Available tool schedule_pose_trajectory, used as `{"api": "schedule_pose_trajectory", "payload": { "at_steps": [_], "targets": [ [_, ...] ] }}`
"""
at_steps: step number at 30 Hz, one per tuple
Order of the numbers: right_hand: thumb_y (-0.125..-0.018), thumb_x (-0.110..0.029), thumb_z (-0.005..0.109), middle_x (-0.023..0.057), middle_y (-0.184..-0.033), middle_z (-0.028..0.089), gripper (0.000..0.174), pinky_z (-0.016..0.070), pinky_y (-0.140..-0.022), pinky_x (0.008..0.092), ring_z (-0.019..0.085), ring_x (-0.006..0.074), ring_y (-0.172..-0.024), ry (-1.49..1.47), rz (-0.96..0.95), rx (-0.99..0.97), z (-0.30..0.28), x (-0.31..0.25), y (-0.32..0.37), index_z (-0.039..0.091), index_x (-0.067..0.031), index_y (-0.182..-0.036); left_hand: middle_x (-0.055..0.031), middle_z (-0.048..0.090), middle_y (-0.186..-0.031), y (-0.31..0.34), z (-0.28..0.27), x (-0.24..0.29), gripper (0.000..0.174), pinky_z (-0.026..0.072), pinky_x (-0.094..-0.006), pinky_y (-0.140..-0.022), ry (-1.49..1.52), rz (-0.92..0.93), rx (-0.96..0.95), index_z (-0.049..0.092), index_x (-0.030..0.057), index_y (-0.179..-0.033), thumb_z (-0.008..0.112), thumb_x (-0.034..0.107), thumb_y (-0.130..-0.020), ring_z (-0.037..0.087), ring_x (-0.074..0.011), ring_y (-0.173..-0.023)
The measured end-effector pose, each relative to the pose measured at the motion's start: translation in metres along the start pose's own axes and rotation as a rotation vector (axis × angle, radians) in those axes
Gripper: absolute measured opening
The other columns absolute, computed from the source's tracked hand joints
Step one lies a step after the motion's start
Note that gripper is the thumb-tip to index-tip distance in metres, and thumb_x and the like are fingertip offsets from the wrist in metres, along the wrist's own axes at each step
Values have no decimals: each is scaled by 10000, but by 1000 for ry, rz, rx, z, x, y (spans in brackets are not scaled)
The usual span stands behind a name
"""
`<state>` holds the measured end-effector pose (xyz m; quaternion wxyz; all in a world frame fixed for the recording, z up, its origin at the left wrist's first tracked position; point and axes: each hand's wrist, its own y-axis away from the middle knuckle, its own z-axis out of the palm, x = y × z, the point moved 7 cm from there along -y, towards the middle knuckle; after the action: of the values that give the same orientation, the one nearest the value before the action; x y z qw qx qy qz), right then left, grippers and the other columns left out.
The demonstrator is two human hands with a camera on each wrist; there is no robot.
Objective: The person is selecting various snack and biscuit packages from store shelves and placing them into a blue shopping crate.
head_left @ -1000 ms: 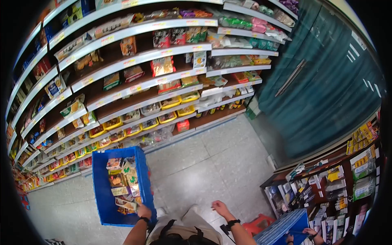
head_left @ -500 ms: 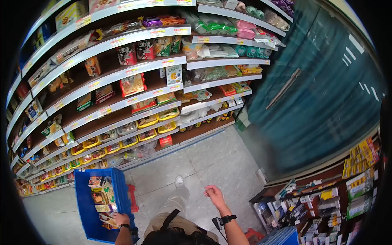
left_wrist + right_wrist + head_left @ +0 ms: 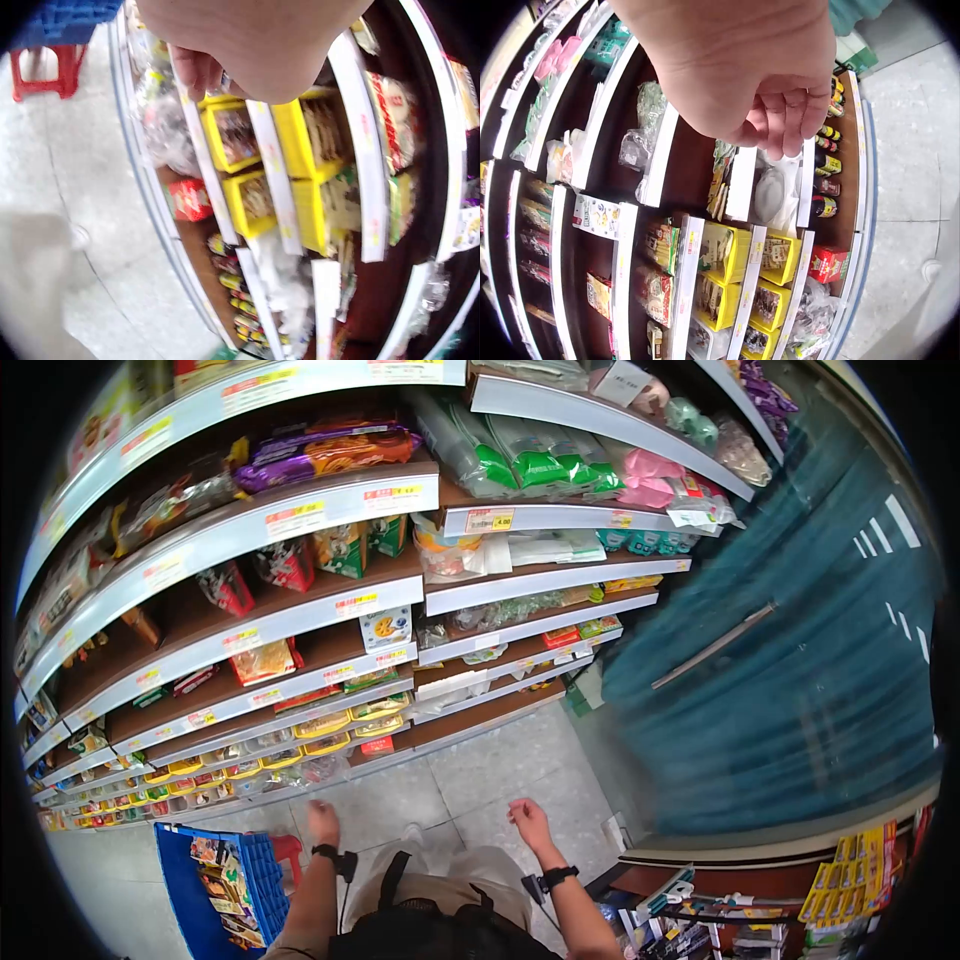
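Observation:
My left hand [image 3: 324, 823] hangs in front of me, above the floor and to the right of a blue crate [image 3: 268, 885]. Nothing shows in its grasp; in the left wrist view its fingers [image 3: 196, 73] are bent loosely and partly hidden behind the palm. The crate holds several packaged foods [image 3: 226, 890]. My right hand [image 3: 530, 823] is held out over the floor, with loosely curled fingers [image 3: 791, 120] and nothing in them. Beyond both hands stands a tall shelf unit, its lower rows lined with yellow bins [image 3: 724, 255] of small packs.
A red stool [image 3: 288, 852] stands beside the crate. To the right is a glass door with a green curtain [image 3: 760, 720] and a long handle [image 3: 712, 647]. A display rack of small goods [image 3: 690, 935] stands at the lower right. A red box [image 3: 829, 264] sits on the bottom shelf.
My left hand has come out of the crate and moved to its right. The shelves appear nearer, and the crate sits lower and further left in the head view. My right hand stays raised.

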<state>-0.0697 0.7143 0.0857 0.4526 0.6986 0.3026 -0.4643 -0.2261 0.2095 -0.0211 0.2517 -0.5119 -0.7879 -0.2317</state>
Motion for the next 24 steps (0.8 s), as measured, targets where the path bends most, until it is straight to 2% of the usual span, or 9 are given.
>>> {"api": "schedule_pose_trajectory", "payload": {
  "at_steps": [2, 5, 8, 10, 12, 14, 16, 21, 24],
  "targets": [
    [-948, -163, 544, 44, -801, 647, 171, 496, -665, 262, 602, 117, -721, 49, -77, 11, -5, -18, -61, 602, -7, -986, -124, 659, -811, 12, 47, 72, 192, 521, -334, -638, 580, -135, -527, 595, -5, -1020, 518, 137, -917, 642, -236, -680],
    [-920, -199, 563, 87, -720, 633, 168, 493, -654, 326, 617, 212, -680, 389, -245, 166, -10, -66, -159, 616, -39, -918, -104, 676, -808, 46, 52, 142, 206, 503, -265, -566, 662, -123, -731, 605, -7, -1017, 489, 147, -944, 635, -145, -650],
    [-880, -186, 594, 138, -726, 632, 136, 498, -646, 388, 612, 337, -679, 384, -382, 302, -6, -116, -268, 621, -55, -903, -117, 681, -818, 72, 59, 97, 222, 494, -260, -551, 611, -210, -626, 607, -12, -1025, 475, 146, -941, 632, -148, -631],
    [-841, -149, 628, 171, -848, 641, 133, 493, -699, 416, 609, 355, -765, 380, -504, 309, -2, -110, -348, 616, -53, -933, -141, 685, -827, 106, 38, 47, 234, 486, -261, -532, 583, -422, -531, 613, -3, -1020, 502, 179, -923, 638, -156, -624],
    [-809, -132, 653, 196, -1012, 628, 211, 482, -788, 431, 599, 365, -900, 503, -431, 344, 4, -117, -401, 629, -46, -1000, -154, 685, -818, 158, 12, -37, 254, 481, -270, -516, 562, -677, -365, 612, 2, -1010, 524, 212, -899, 648, -183, -621],
    [-826, -153, 649, 188, -1107, 610, 266, 469, -857, 418, 579, 370, -973, 931, -373, 345, 16, -123, -434, 638, -44, -1068, -172, 686, -810, 224, -27, -94, 254, 469, -282, -472, 546, -959, -217, 610, 2, -984, 527, 218, -878, 659, -224, -623],
    [-833, -168, 652, 179, -1080, 625, 288, 474, -856, 409, 590, 358, -968, 959, -373, 403, 22, -113, -444, 639, -43, -1092, -183, 669, -822, 293, -58, -157, 245, 450, -302, -432, 567, -1076, -133, 578, 5, -1006, 486, 190, -874, 664, -262, -634],
    [-851, -187, 649, 159, -1010, 648, 302, 483, -840, 391, 610, 321, -967, 807, -372, 376, 10, -83, -473, 630, -43, -1115, -186, 619, -852, 374, -91, -174, 274, 507, -369, -440, 532, -1261, 136, 492, -5, -1069, 437, 187, -881, 660, -301, -628],
    [-861, -189, 643, 147, -968, 656, 294, 486, -824, 382, 618, 296, -972, 633, -363, 265, -1, -66, -489, 620, -43, -1115, -186, 635, -832, 358, -54, -156, 273, 524, -356, -468, 862, -1285, -56, 515, -14, -1046, 443, 194, -883, 658, -292, -624]
  ]
}}
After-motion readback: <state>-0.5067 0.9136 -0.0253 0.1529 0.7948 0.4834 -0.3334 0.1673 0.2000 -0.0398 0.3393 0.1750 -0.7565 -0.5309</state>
